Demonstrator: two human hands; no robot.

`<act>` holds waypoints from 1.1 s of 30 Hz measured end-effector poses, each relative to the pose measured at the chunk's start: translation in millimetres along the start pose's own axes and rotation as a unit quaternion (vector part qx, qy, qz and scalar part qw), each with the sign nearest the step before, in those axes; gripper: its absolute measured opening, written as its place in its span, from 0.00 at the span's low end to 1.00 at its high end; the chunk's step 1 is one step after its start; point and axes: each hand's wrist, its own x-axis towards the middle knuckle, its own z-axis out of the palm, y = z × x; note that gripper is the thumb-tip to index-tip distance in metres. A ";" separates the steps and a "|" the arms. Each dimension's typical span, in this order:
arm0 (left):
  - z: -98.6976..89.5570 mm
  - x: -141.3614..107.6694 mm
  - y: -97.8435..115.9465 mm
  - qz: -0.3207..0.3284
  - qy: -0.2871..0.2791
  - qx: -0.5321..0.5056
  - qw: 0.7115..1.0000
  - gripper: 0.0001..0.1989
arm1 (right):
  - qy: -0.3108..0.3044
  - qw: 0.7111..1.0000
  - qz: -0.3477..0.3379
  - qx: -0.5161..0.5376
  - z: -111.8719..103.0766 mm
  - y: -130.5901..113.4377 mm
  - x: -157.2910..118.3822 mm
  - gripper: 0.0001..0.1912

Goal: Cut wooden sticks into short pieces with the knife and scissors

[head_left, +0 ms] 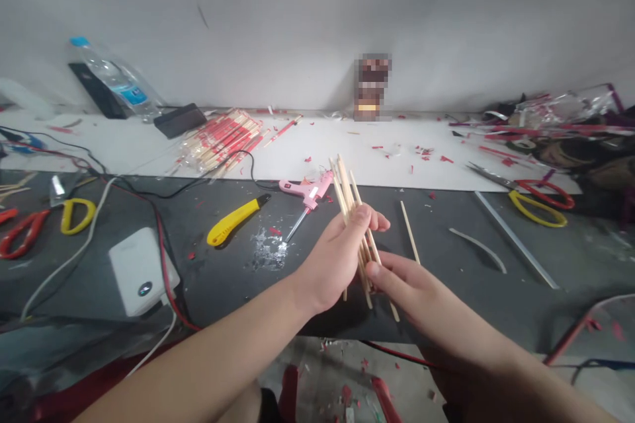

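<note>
My left hand (337, 258) is closed around a bundle of thin wooden sticks (353, 225), which stand tilted and fan out at their upper ends. The fingertips of my right hand (407, 284) lie across the lower part of the bundle, and its thumb is hidden. One loose wooden stick (409, 231) rests on the dark mat just right of my hands. A pink glue gun (307, 192) lies beyond my left hand.
A yellow utility knife (235, 219), scissors (538, 201), a metal ruler (516, 238) and a white power adapter (141, 271) lie on the dark mat (238, 264), among cables and red scraps. A pile of red-marked sticks (221, 142) and a water bottle (114, 79) stand farther back.
</note>
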 end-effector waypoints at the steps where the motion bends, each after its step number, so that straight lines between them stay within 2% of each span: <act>1: 0.0 -3.2 -0.8 -0.007 0.000 0.011 1.000 0.17 | -0.009 1.000 -0.005 -0.002 0.4 1.8 0.9 0.21; 6: 4.3 -12.2 -3.8 -0.031 -0.044 0.047 0.997 0.16 | -0.042 0.998 0.030 0.022 6.2 19.0 -3.0 0.25; 9: 6.7 -7.3 -3.2 -0.050 -0.038 -0.029 0.998 0.14 | -0.073 0.992 0.080 0.061 5.4 20.3 -10.5 0.27; 11: 6.5 -2.1 1.1 -0.065 -0.033 -0.092 0.993 0.12 | -0.085 0.994 0.072 -0.006 -2.8 15.0 -14.1 0.28; 12: 5.0 0.6 4.6 -0.063 -0.025 -0.098 0.993 0.11 | -0.071 0.993 0.048 -0.080 -10.2 11.3 -14.5 0.28; 13: 2.2 3.4 8.7 -0.056 -0.009 -0.074 0.996 0.11 | -0.032 0.985 0.021 -0.166 -19.6 7.6 -13.8 0.29; 14: -1.8 6.1 13.0 -0.045 0.017 -0.015 0.999 0.11 | 0.032 0.966 -0.003 -0.256 -30.6 4.6 -11.8 0.29; 15: -6.9 8.8 17.1 -0.030 0.055 0.076 0.995 0.12 | 0.121 0.935 -0.009 -0.333 -42.6 2.8 -8.6 0.28; 16: -12.7 11.6 20.4 -0.020 0.096 0.209 0.973 0.13 | 0.210 0.894 0.009 -0.396 -54.6 2.5 -4.6 0.27; 17: -18.6 14.2 22.4 -0.006 0.126 0.367 0.921 0.13 | 0.271 0.850 0.020 -0.451 -65.7 3.9 0.1 0.25; 18: -23.8 16.8 22.6 -0.001 0.131 0.512 0.849 0.12 | 0.304 0.813 0.032 -0.495 -75.0 6.9 4.9 0.22; 19: -27.9 19.2 21.1 -0.001 0.132 0.615 0.777 0.14 | 0.308 0.791 0.040 -0.527 -82.1 11.1 9.5 0.21; 20: -30.4 21.3 17.8 -0.009 0.126 0.677 0.725 0.15 | 0.303 0.781 0.043 -0.544 -86.8 15.8 13.5 0.19; 21: -31.3 23.2 13.2 -0.017 0.112 0.721 0.684 0.17 | 0.292 0.778 0.046 -0.554 -89.3 20.7 16.7 0.18; 22: -30.8 24.9 7.9 -0.023 0.097 0.748 0.656 0.17 | 0.282 0.779 0.046 -0.559 -90.0 25.0 18.9 0.18; 23: -29.1 26.3 2.5 -0.028 0.080 0.765 0.639 0.17 | 0.275 0.779 0.045 -0.561 -89.6 28.6 20.3 0.17; 25: -24.3 28.7 -6.7 -0.029 0.051 0.781 0.622 0.15 | 0.267 0.776 0.042 -0.570 -87.7 32.7 20.9 0.15; 29: -18.7 31.5 -12.8 -0.027 0.025 0.781 0.623 0.12 | 0.258 0.775 0.035 -0.576 -87.6 33.2 20.2 0.13; 33: -21.4 31.5 -10.7 -0.018 0.009 0.783 0.622 0.12 | 0.254 0.780 0.031 -0.571 -90.3 32.7 20.9 0.14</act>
